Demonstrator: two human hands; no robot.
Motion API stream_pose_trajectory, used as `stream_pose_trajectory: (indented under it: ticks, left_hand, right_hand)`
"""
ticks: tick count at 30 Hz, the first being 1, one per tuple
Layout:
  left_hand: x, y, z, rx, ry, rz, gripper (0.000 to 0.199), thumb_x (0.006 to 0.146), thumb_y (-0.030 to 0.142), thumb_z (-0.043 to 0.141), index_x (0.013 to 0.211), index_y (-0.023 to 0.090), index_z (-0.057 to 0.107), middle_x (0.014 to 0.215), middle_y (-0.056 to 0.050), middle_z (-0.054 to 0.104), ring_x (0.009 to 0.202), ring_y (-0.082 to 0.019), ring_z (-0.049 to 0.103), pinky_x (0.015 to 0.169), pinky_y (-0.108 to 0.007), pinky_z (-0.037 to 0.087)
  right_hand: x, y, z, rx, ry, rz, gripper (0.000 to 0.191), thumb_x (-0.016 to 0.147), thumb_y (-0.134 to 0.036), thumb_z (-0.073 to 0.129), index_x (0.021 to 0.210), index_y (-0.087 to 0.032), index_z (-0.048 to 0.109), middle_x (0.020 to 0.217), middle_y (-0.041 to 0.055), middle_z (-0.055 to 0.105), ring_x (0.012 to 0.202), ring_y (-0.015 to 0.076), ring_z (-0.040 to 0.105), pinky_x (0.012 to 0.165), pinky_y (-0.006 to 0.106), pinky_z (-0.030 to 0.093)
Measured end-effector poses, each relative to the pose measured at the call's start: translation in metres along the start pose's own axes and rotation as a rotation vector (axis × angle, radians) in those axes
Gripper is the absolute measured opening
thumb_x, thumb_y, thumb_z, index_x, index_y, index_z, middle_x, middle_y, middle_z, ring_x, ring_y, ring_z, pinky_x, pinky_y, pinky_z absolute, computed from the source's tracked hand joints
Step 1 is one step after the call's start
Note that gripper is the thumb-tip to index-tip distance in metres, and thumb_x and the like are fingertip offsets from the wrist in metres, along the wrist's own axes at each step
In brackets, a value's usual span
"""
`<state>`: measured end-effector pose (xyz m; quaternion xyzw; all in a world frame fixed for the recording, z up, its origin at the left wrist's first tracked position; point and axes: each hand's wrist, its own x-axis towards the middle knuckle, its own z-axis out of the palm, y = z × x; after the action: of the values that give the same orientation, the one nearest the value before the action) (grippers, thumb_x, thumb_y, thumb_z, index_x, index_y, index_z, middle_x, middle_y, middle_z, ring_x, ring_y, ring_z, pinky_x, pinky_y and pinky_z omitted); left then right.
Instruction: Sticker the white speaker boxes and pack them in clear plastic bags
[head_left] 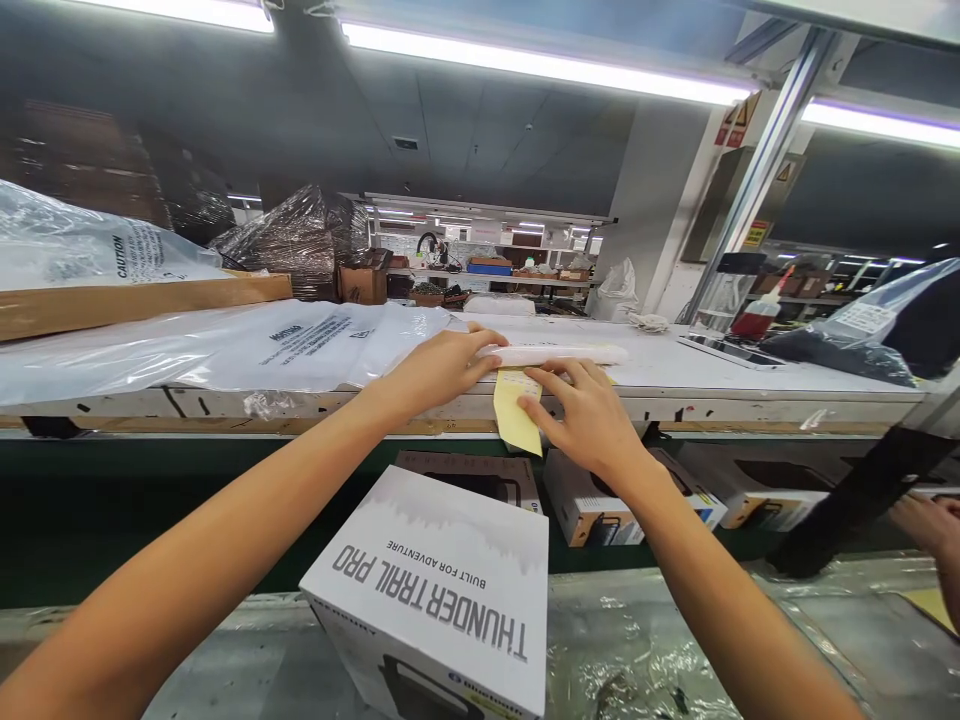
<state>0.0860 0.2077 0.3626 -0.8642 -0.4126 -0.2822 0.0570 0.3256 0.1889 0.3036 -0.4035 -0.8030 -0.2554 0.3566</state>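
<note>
On the raised shelf's edge lies a whitish rolled or stacked item [562, 354]. My left hand [450, 365] reaches to its left end, fingers bent around that end. A yellow sheet with small markings [517, 412] hangs over the edge below it. My right hand [581, 405] has its thumb and fingers on the yellow sheet, pinching it near its upper right part. Nearer to me stands a white box printed "THUNDER TRAIL PRO" [450, 560], upside down to my view and touched by neither hand.
More printed boxes [600, 500] stand under the shelf [225, 402]. Plastic bags [337, 335] cover its left side. A bottle with red liquid [759, 312], a clear jar [724, 300] and a flat device [731, 350] are at right. Another person's hand [926, 522] shows at far right.
</note>
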Motion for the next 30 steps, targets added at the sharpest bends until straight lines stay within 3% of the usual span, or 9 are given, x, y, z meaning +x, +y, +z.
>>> stream_pose_trajectory:
  ticks: [4, 7, 11, 14, 17, 19, 27, 30]
  left_hand:
    - [0.005, 0.0, 0.005, -0.021, 0.076, -0.028, 0.044, 0.108, 0.039, 0.042, 0.139, 0.023, 0.068, 0.138, -0.008, 0.071, 0.117, -0.03, 0.071, 0.103, -0.04, 0.052]
    - [0.005, 0.0, 0.005, -0.055, 0.109, -0.042, 0.043, 0.107, 0.039, 0.044, 0.137, 0.023, 0.07, 0.133, -0.008, 0.074, 0.116, -0.03, 0.07, 0.103, -0.04, 0.051]
    - [-0.001, 0.003, 0.001, -0.112, 0.032, -0.064, 0.051, 0.106, 0.055, 0.045, 0.138, 0.023, 0.068, 0.136, -0.009, 0.071, 0.107, -0.029, 0.072, 0.098, -0.041, 0.053]
    - [-0.006, 0.003, 0.002, -0.135, -0.044, -0.024, 0.067, 0.099, 0.069, 0.053, 0.152, 0.027, 0.056, 0.153, -0.01, 0.061, 0.115, -0.032, 0.071, 0.098, -0.041, 0.054]
    - [-0.008, 0.001, 0.006, -0.15, -0.114, 0.104, 0.073, 0.098, 0.06, 0.061, 0.163, 0.032, 0.042, 0.168, -0.009, 0.045, 0.127, -0.03, 0.067, 0.103, -0.037, 0.053]
    - [-0.008, 0.0, 0.01, -0.142, -0.12, 0.158, 0.068, 0.099, 0.051, 0.062, 0.161, 0.029, 0.045, 0.167, -0.01, 0.046, 0.136, -0.03, 0.062, 0.108, -0.035, 0.05]
    - [-0.006, 0.003, 0.014, -0.136, -0.082, 0.112, 0.055, 0.104, 0.051, 0.053, 0.154, 0.028, 0.054, 0.156, -0.01, 0.055, 0.131, -0.03, 0.065, 0.11, -0.038, 0.05]
    - [-0.007, 0.004, 0.014, -0.113, -0.086, 0.116, 0.057, 0.106, 0.05, 0.05, 0.16, 0.033, 0.048, 0.164, -0.009, 0.047, 0.132, -0.031, 0.065, 0.112, -0.042, 0.049]
  right_hand:
    - [0.006, -0.002, 0.002, -0.088, -0.045, 0.067, 0.043, 0.107, -0.048, 0.05, 0.13, -0.021, 0.074, 0.119, 0.0176, 0.067, 0.113, 0.0373, 0.057, 0.101, 0.058, 0.05]
    - [0.01, -0.001, 0.004, -0.01, -0.058, 0.104, 0.039, 0.106, -0.047, 0.051, 0.129, -0.022, 0.069, 0.119, 0.0165, 0.067, 0.115, 0.0376, 0.058, 0.103, 0.057, 0.049]
    - [0.006, 0.001, 0.005, 0.187, -0.002, 0.155, 0.027, 0.102, -0.042, 0.06, 0.12, -0.022, 0.062, 0.117, 0.0137, 0.068, 0.114, 0.0354, 0.061, 0.103, 0.054, 0.05]
    - [0.001, 0.005, 0.003, 0.281, 0.045, 0.13, 0.022, 0.1, -0.039, 0.064, 0.115, -0.023, 0.064, 0.119, 0.0128, 0.065, 0.116, 0.0327, 0.062, 0.103, 0.051, 0.051]
    - [-0.002, 0.008, 0.001, 0.337, 0.098, 0.098, 0.021, 0.099, -0.033, 0.066, 0.118, -0.023, 0.068, 0.119, 0.0117, 0.064, 0.117, 0.0302, 0.064, 0.103, 0.049, 0.052]
    - [-0.003, 0.009, 0.0, 0.348, 0.109, 0.095, 0.015, 0.1, -0.031, 0.064, 0.112, -0.025, 0.072, 0.114, 0.0096, 0.066, 0.114, 0.0289, 0.065, 0.102, 0.048, 0.053]
    - [-0.004, 0.006, 0.001, 0.304, 0.169, 0.057, 0.014, 0.1, -0.027, 0.062, 0.102, -0.028, 0.076, 0.105, 0.0082, 0.069, 0.106, 0.0279, 0.067, 0.096, 0.048, 0.056]
    - [-0.003, 0.005, 0.0, 0.301, 0.156, 0.079, 0.012, 0.1, -0.028, 0.061, 0.099, -0.028, 0.073, 0.102, 0.0077, 0.071, 0.104, 0.028, 0.068, 0.095, 0.048, 0.056]
